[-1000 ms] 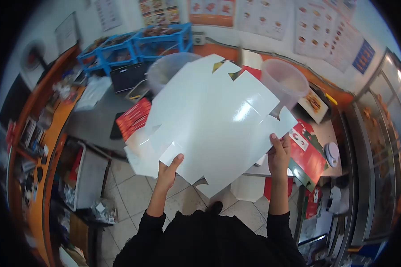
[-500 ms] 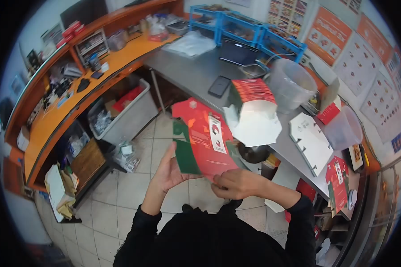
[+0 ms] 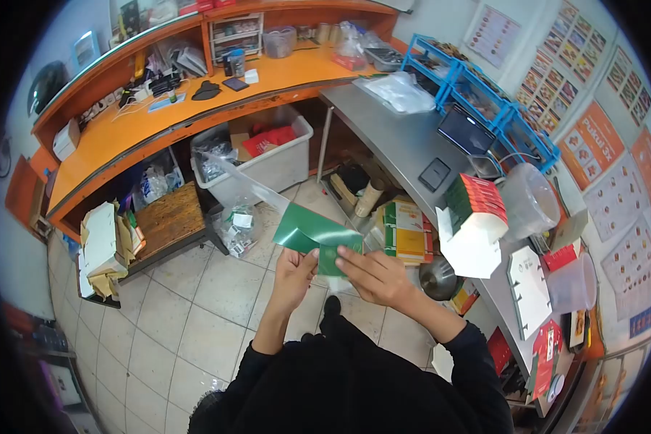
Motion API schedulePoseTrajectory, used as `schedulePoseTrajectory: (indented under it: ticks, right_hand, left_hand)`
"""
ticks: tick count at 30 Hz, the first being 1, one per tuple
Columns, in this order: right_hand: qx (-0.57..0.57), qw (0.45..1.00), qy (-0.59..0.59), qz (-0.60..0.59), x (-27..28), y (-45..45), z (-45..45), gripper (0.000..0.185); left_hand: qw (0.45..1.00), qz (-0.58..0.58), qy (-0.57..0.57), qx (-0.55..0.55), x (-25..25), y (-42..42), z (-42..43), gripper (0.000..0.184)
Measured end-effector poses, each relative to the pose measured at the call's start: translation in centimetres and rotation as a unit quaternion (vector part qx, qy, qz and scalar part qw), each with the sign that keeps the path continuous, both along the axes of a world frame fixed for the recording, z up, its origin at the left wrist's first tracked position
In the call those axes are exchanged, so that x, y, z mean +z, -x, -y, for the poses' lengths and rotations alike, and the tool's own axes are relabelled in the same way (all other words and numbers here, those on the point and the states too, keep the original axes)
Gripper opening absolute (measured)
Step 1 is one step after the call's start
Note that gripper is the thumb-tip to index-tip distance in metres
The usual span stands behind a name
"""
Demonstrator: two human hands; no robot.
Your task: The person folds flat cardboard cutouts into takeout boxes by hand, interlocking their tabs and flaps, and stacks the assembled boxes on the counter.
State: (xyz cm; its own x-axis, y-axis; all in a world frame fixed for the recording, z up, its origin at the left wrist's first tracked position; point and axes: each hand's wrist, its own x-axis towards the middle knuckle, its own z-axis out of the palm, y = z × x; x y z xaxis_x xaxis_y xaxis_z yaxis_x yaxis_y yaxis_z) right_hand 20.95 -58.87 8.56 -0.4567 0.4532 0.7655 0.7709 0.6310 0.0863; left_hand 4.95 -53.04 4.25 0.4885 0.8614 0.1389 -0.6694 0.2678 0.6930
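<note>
My left hand (image 3: 294, 280) pinches the lower edge of a flat cardboard box blank (image 3: 307, 226), thumb on top. The green printed face of the blank points up at me, and a pale strip stretches from its far left end. With its fingers pressed on a green flap, my right hand (image 3: 377, 277) grips the near right part of the same blank. The blank is in the air above the tiled floor. To the right, on the steel table, stand nested red boxes (image 3: 477, 199) with white flaps opened out.
The steel table (image 3: 383, 123) also bears a phone (image 3: 435, 174), a tablet (image 3: 466, 130), a clear plastic bucket (image 3: 529, 201) and white-side-up blanks (image 3: 529, 286). A grey bin (image 3: 267, 166) stands under the orange counter (image 3: 282, 69). A low wooden bench (image 3: 170, 220) is at the left.
The blank has turned from its red printed face to its green one, and both hands have shifted their grip along it. My view has swung to the left.
</note>
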Motion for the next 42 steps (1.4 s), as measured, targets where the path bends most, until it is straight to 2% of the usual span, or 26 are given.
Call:
schedulePoseTrajectory:
  ticks: [1, 3, 5, 6, 11, 13, 14, 16, 17, 18, 19, 21, 22, 24, 25, 27, 28, 31, 33, 35, 37, 39, 42]
  right_hand:
    - [0.005, 1.000, -0.001, -0.001, -0.5, 0.6, -1.1, 0.040]
    - [-0.054, 0.998, -0.028, -0.033, -1.5, 1.6, -3.5, 0.041]
    - [-0.037, 0.998, -0.044, -0.041, -2.3, 1.9, -6.0, 0.041]
    - [-0.020, 0.998, -0.020, -0.052, -2.5, 2.1, -7.1, 0.041]
    - [0.060, 0.984, 0.101, -0.130, -0.3, 1.1, -12.6, 0.039]
    - [0.051, 0.988, 0.055, -0.132, 2.0, 0.7, -15.9, 0.040]
    - [0.044, 0.983, 0.022, -0.177, 3.9, 1.3, -17.4, 0.037]
    - [0.027, 0.974, -0.013, -0.223, 5.3, 1.5, -20.7, 0.034]
    - [0.041, 0.986, 0.007, -0.159, 5.5, 1.4, -22.3, 0.030]
    - [0.056, 0.994, 0.026, -0.094, 5.9, 1.3, -23.6, 0.027]
    - [0.049, 0.994, 0.022, -0.097, 6.4, 1.2, -24.7, 0.027]
    - [0.035, 0.996, -0.077, -0.030, 7.5, 1.1, -26.1, 0.027]
    - [-0.004, 0.996, -0.090, -0.014, 7.9, 0.7, -26.8, 0.030]
    - [-0.013, 0.997, -0.071, -0.023, 7.7, -0.3, -28.4, 0.030]
    - [-0.014, 0.998, -0.058, -0.028, 7.7, -0.8, -29.1, 0.031]
    - [-0.014, 0.998, -0.058, -0.024, 7.5, -1.3, -30.4, 0.033]
    - [-0.030, 0.999, -0.035, -0.028, 7.2, -1.5, -30.9, 0.034]
    - [-0.053, 0.998, 0.021, -0.012, 6.8, -3.2, -31.9, 0.030]
    - [-0.044, 0.994, -0.068, 0.070, 5.9, -4.5, -32.4, 0.024]
    - [-0.070, 0.991, -0.055, 0.099, 5.2, -5.9, -32.4, 0.020]
    - [-0.094, 0.986, -0.050, 0.131, 5.1, -6.5, -33.0, 0.015]
    - [-0.170, 0.977, -0.066, 0.110, 5.1, -6.4, -33.8, 0.009]
    - [-0.210, 0.975, -0.036, 0.059, 4.2, -5.0, -35.3, 0.011]
  left_hand:
    - [0.996, -0.042, -0.049, 0.054, 0.3, -0.1, -0.3, 0.018]
    - [0.993, -0.052, -0.073, 0.071, -0.2, -0.2, -1.3, 0.017]
    - [0.988, -0.043, -0.118, 0.095, -1.5, -0.2, -2.9, 0.020]
    - [0.989, -0.047, -0.061, 0.129, 0.2, -0.3, -3.0, 0.024]
    - [0.975, -0.104, -0.143, 0.133, 0.9, -0.6, -8.3, 0.031]
    - [0.962, -0.148, -0.119, 0.196, 0.0, -2.4, -11.2, 0.029]
    - [0.892, -0.258, -0.296, 0.224, -3.1, -2.4, -12.8, 0.024]
    - [0.880, -0.276, -0.313, 0.226, -1.7, -4.3, -14.6, 0.024]
    - [0.867, -0.293, -0.325, 0.239, -1.2, -5.1, -15.5, 0.024]
    - [0.876, -0.310, -0.299, 0.216, -1.3, -5.0, -16.9, 0.023]
    - [0.876, -0.310, -0.305, 0.209, -1.2, -5.3, -18.2, 0.023]
    - [0.828, -0.342, -0.367, 0.249, -1.0, -5.9, -20.3, 0.023]
    - [0.830, -0.344, -0.367, 0.241, -0.8, -5.9, -21.1, 0.023]
    - [0.871, -0.367, -0.299, 0.131, -0.4, -6.1, -22.6, 0.022]
    - [0.873, -0.365, -0.299, 0.123, -0.6, -6.5, -23.1, 0.022]
    - [0.840, -0.366, -0.372, 0.150, -1.3, -7.6, -24.3, 0.023]
    - [0.842, -0.363, -0.373, 0.140, -1.5, -8.1, -25.1, 0.023]
    - [0.855, -0.331, -0.376, 0.136, -1.3, -9.7, -27.3, 0.022]
    - [0.891, -0.232, -0.325, 0.218, 0.1, -11.2, -28.6, 0.020]
    - [0.906, -0.190, -0.306, 0.221, 1.3, -11.3, -30.3, 0.021]
    - [0.921, -0.181, -0.311, 0.151, 2.5, -11.0, -32.1, 0.022]
    - [0.925, -0.184, -0.322, 0.084, 2.9, -10.8, -33.9, 0.023]
    - [0.920, -0.181, -0.346, 0.019, 3.3, -10.9, -36.3, 0.025]
